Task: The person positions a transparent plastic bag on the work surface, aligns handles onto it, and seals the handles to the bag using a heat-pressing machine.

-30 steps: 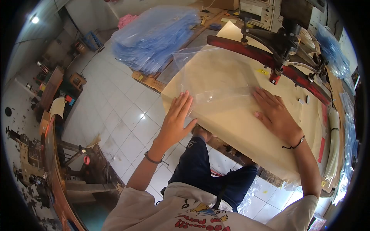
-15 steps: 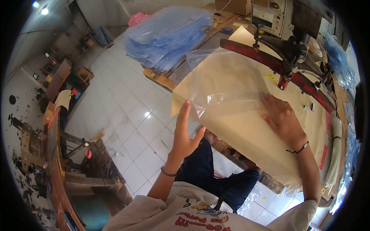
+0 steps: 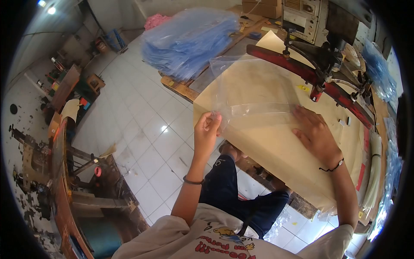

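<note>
A clear plastic sheet [image 3: 258, 93] with a folded band along its near side lies on brown paper [image 3: 276, 151] that covers the worktable. My left hand [image 3: 208, 125] pinches the sheet's near left corner between thumb and fingers, at the paper's left edge. Laid fairly flat, my right hand [image 3: 317, 136] rests its fingertips at the right end of the band, with the fingers apart. Beyond the sheet, the long red bar [image 3: 280, 60] of a press-like machine stretches diagonally over the table.
A tall stack of bluish plastic sheets [image 3: 189, 41] sits at the table's far left. The machine's control box [image 3: 299, 19] stands behind the bar. A bundle of pale strips [image 3: 374, 168] lies along the right edge. Tiled floor [image 3: 151, 151] extends to the left.
My left hand was apart from the sheet with thumb and fingers spread; now it has closed on the corner. My right hand has stayed almost where it was.
</note>
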A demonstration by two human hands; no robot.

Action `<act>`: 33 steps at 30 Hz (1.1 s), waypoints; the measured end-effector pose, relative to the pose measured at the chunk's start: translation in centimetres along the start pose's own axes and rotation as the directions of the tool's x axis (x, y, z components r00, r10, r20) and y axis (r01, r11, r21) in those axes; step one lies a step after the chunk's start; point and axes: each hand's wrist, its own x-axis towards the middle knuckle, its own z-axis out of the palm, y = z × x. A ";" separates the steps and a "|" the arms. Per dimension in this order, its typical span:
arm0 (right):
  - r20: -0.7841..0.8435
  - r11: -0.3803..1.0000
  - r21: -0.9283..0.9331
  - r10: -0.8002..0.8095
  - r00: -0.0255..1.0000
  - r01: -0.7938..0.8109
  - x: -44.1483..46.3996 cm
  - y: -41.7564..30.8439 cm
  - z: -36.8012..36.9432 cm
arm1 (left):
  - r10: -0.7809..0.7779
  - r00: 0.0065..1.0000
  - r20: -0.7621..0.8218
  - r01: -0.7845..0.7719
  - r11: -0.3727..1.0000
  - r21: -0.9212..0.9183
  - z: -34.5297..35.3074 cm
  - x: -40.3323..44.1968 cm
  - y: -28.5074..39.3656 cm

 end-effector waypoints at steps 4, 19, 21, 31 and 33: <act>0.004 0.999 -0.038 -0.008 1.000 0.008 0.1 -0.3 -0.1 | -0.038 0.998 -0.042 0.037 0.999 -0.024 0.5 0.2 0.3; -0.063 0.945 -0.263 -0.216 0.974 0.192 2.4 -1.5 0.1 | 0.117 0.989 0.089 -0.112 0.992 -0.058 0.2 -4.5 0.6; -0.059 0.934 -0.304 -0.216 0.975 0.188 3.2 -4.6 0.3 | 0.171 0.979 0.108 -0.161 0.982 -0.094 0.4 -5.0 0.7; 0.042 0.950 0.188 -0.261 0.964 0.249 8.0 -10.0 5.0 | -0.012 0.979 0.204 0.039 0.991 -0.130 0.5 -4.5 0.3; 0.002 0.924 0.240 -0.307 0.952 0.297 8.5 -9.4 5.5 | 0.011 0.964 0.266 0.002 0.999 -0.050 -0.3 -4.2 0.5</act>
